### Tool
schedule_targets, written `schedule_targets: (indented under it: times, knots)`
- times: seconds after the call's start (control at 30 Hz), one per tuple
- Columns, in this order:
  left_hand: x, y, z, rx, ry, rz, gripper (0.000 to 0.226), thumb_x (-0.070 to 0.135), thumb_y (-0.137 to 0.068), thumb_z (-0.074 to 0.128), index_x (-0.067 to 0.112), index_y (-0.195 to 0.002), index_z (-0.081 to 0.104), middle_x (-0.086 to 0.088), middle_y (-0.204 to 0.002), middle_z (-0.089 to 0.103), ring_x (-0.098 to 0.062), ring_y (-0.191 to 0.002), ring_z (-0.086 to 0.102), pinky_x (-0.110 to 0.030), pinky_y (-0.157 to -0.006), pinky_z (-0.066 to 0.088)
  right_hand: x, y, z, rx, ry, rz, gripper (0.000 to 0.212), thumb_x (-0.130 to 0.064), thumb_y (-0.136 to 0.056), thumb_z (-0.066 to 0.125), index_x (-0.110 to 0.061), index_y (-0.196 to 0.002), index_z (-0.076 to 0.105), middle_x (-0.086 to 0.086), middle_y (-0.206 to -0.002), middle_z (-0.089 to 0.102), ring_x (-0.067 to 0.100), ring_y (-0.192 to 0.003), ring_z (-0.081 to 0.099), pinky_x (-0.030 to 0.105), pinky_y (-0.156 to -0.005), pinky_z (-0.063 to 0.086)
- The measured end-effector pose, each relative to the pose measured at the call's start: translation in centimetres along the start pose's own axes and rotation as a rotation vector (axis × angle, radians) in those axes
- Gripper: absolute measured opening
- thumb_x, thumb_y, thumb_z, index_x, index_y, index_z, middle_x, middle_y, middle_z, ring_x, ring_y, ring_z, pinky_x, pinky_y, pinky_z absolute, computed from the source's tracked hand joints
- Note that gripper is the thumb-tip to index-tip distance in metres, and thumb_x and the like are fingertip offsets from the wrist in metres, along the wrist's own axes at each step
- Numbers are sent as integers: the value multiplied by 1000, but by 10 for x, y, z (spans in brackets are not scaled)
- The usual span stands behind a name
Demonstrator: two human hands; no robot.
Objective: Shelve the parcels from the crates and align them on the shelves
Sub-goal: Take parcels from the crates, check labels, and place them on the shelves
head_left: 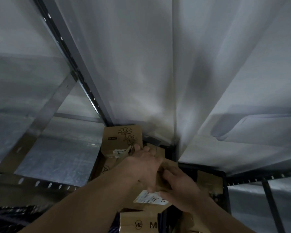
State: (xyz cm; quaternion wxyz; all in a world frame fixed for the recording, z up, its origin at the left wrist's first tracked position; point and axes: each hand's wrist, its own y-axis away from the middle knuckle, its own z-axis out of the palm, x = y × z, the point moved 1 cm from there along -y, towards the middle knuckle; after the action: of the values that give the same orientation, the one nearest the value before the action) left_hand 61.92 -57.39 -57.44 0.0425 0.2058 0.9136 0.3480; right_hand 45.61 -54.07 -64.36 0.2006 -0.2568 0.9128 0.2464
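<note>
Head view, dim light, some blur. I see both hands on one brown cardboard parcel (160,197) low in the centre of the frame. The left hand (144,167) lies over its upper edge with fingers curled onto the cardboard; the right hand (178,185) grips its near right side, thumb pressing next to a white shipping label (149,198) with dark print I cannot read. The parcel is plain kraft brown, tilted, with the label facing me. Directly behind it stands a second brown box (121,140) printed with a line drawing of a flower and a small dark rectangle, with white stickers at its lower edge; the left fingertips reach close to it, contact not resolvable. Below the held parcel sits another carton (138,222) marked "ME" in a circle. More brown cartons lie to the right, in shadow. A grey perforated shelf upright (77,52) runs diagonally at left, with a galvanised shelf (57,158) beside it. White sheeting (141,64) hangs above the boxes.
</note>
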Motion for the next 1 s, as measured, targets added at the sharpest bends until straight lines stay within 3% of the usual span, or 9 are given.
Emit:
schedule_targets:
  times: [0.1, 0.23, 0.37, 0.47, 0.6, 0.73, 0.83, 0.9, 1.0]
  knots:
    - [3, -5, 2, -18, 17, 18, 83, 49, -63, 82, 18, -131, 45, -9, -125, 45, -29, -119, 38, -55, -103, 26, -6, -1, -1, 64, -126, 34, 79, -51, -74, 72, -26, -142, 42, -12, -152, 30, 13, -141, 31, 28, -110, 37]
    - [16, -12, 0, -21, -37, 76, 91, 53, -62, 83, 17, -136, 43, -10, -131, 43, -29, -122, 36, -62, -109, 23, -3, -6, 2, -19, -162, 163, 135, -53, -65, 85, -21, -159, -6, -7, -167, -11, 15, -154, -9, 45, -126, 7]
    - [22, -17, 3, -35, -98, 140, 89, 47, -64, 84, 17, -138, 45, -10, -131, 46, -30, -125, 36, -61, -110, 19, 8, -4, 8, -141, -105, 177, 138, -54, -65, 85, -25, -158, -13, -4, -166, -19, 16, -152, -18, 45, -124, -2]
    - [21, -19, 4, -41, -98, 187, 86, 47, -63, 85, 21, -136, 48, -7, -128, 48, -28, -121, 36, -58, -108, 22, 7, -3, 5, -152, -94, 168, 125, -49, -67, 84, -27, -157, 0, -8, -164, 1, 18, -153, -2, 41, -123, 7]
    - [15, -20, -2, 57, -98, 176, 82, 52, -66, 80, 18, -134, 49, -8, -132, 45, -30, -129, 31, -64, -109, 16, 9, -5, 3, -20, -151, 225, 112, -45, -60, 85, -31, -151, 21, -12, -149, 27, 16, -141, 28, 36, -117, 27]
    - [-3, -20, -14, 262, 104, 22, 102, 62, -65, 77, 19, -147, 34, -8, -155, 20, -33, -147, 8, -68, -113, 10, 24, -4, 6, 85, -447, 424, 92, -52, -48, 84, -33, -127, 40, -7, -125, 54, 14, -109, 59, 38, -92, 55]
    - [-16, -16, -7, 426, 377, -181, 111, 57, -67, 80, 27, -153, 16, 0, -162, 3, -26, -151, 0, -63, -116, 19, 34, -3, -1, 162, -802, 546, 84, -48, -44, 84, -26, -114, 44, 0, -113, 63, 20, -97, 69, 44, -83, 60]
    - [-19, -13, 4, 447, 639, -320, 112, 50, -70, 82, 28, -154, 12, 2, -162, 7, -27, -151, 11, -57, -116, 29, 32, -2, -12, 197, -1053, 581, 85, -39, -48, 87, -18, -118, 44, 6, -113, 64, 24, -94, 71, 45, -80, 60]
    - [-18, -11, 20, 425, 1104, -428, 83, 40, -76, 82, 26, -141, 31, 1, -140, 51, -20, -128, 52, -37, -99, 50, 25, -1, -27, 257, -1278, 559, 66, -21, -71, 84, -8, -123, 44, 12, -113, 64, 27, -92, 71, 38, -67, 57]
